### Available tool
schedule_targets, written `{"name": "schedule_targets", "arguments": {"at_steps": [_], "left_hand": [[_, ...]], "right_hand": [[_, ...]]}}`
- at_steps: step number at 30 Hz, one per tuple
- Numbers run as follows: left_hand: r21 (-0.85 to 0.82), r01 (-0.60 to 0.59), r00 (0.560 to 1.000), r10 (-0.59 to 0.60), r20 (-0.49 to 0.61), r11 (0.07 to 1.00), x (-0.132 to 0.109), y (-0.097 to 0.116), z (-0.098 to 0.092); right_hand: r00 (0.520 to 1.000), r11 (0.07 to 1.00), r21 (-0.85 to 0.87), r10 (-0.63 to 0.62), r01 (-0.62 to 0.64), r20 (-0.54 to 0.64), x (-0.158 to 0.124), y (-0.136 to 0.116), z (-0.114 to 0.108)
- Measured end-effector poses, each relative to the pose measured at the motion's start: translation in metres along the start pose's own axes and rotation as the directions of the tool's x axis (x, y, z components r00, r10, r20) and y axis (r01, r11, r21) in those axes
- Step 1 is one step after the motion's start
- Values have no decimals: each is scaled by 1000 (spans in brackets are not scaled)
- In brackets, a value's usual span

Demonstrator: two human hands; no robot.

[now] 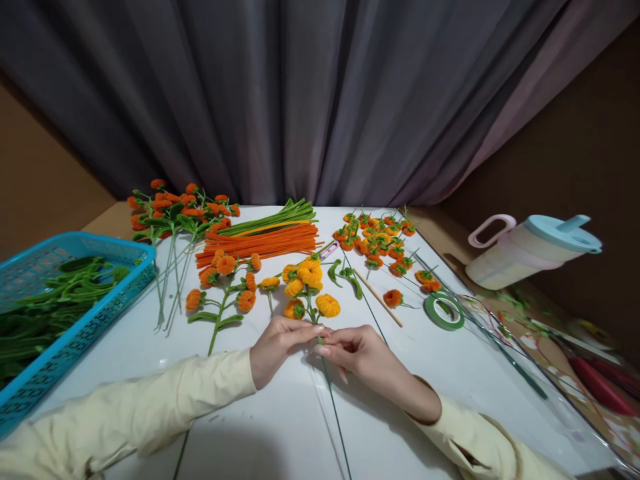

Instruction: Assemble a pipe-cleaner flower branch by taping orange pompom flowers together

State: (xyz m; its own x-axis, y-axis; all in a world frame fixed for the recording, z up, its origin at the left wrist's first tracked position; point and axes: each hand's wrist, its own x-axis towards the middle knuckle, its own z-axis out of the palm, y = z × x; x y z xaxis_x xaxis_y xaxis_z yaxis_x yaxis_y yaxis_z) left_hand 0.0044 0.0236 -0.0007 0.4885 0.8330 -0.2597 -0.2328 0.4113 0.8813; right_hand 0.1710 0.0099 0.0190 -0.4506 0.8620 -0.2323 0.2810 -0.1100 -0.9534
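Observation:
Both my hands meet on the stem of a yellow pipe-cleaner flower spray (310, 273), low in the middle of the view. My left hand (283, 343) pinches the stem just beneath the blooms. Right beside it, my right hand (357, 357) is closed on the same stem, thumb and fingertips together. Whether a thin strip of tape lies between those fingers is hidden. Left of the spray lies an orange flower spray (223, 310) with green leaves. Several small green leaf pieces (354, 283) rest just behind my right hand.
A blue basket (145, 257) of green leaves stands left. Behind lie orange pipe cleaners (265, 241), green pipe cleaners (280, 219) and finished orange flowers (173, 210). Loose flower heads (377, 233), a wooden stick (379, 298), green tape (444, 311) and a tumbler (525, 250) are right.

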Motion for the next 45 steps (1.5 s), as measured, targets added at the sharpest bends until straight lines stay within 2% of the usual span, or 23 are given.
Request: {"name": "schedule_targets", "arguments": {"at_steps": [3,7,11,17,21,23,26,30,38,42,45], "left_hand": [[122,-28,998,35,-59,992,0,-2,-3],[247,-57,995,77,-70,967,-2,0,-2],[331,-89,991,116,-61,939,-4,2,1],[336,-135,981,173,-85,932,-4,1,2],[357,-142,980,183,-82,923,-3,-1,1],[352,-146,980,183,-75,925,-3,-3,1],[366,-148,981,183,-62,919,-2,-5,0],[399,-143,979,188,-74,905,-1,-5,-1],[381,-184,973,222,-57,906,-1,-6,0],[426,-211,971,237,-9,880,-4,-2,1],[418,-232,971,232,53,878,-6,0,2]], "right_hand": [[1000,997,-78,20,-20,-7,-1,1,-2],[997,987,-145,62,-67,-39,-2,1,-4],[996,990,-115,86,-86,-4,-2,3,-8],[995,997,-14,75,-74,68,0,2,-13],[989,998,-22,65,-62,134,2,2,-16],[991,997,-73,36,-27,130,3,3,-17],[994,986,-141,-86,94,67,4,4,-17],[980,974,-109,-198,200,28,5,4,-15],[986,988,-119,-109,94,-126,6,7,-2],[995,996,-78,25,-32,-93,5,5,0],[997,998,-10,59,-59,-42,6,4,-3]]}}
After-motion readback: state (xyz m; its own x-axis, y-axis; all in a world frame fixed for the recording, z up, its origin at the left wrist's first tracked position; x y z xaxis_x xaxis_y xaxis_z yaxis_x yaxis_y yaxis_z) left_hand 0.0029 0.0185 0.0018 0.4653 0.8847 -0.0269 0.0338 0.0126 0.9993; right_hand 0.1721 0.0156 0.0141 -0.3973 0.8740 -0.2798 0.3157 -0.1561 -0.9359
